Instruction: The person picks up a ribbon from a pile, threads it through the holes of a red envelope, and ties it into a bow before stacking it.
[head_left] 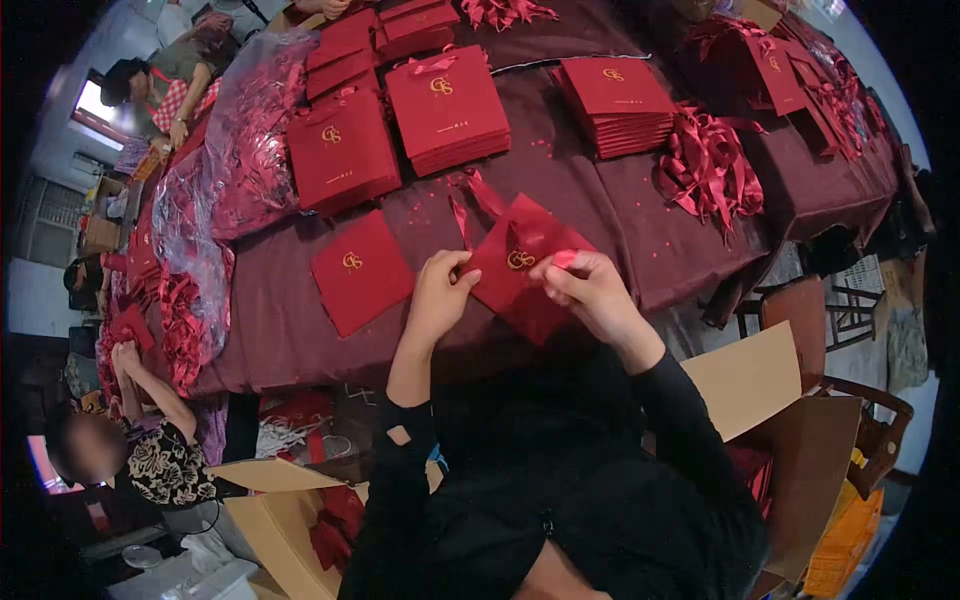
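Note:
A red paper gift bag (528, 303) with a gold logo lies tilted at the table's front edge, directly before me. My left hand (440, 288) is closed on the bag's left edge, thumb on top. My right hand (590, 290) pinches over the bag's right side, with a bright red ribbon (564, 259) showing at its fingertips. Another dark red ribbon loop (484, 194) extends from the bag's top onto the cloth. Left of my left hand, a single flat red bag (362, 272) rests on the table.
Stacks of red bags (448, 108) and a ribbon pile (710, 170) stand on the dark red tablecloth (640, 262). A clear plastic sack (250, 150) lies at the left. Cardboard boxes (745, 380) flank me. A person (165, 455) at lower left handles red material; another works farther back.

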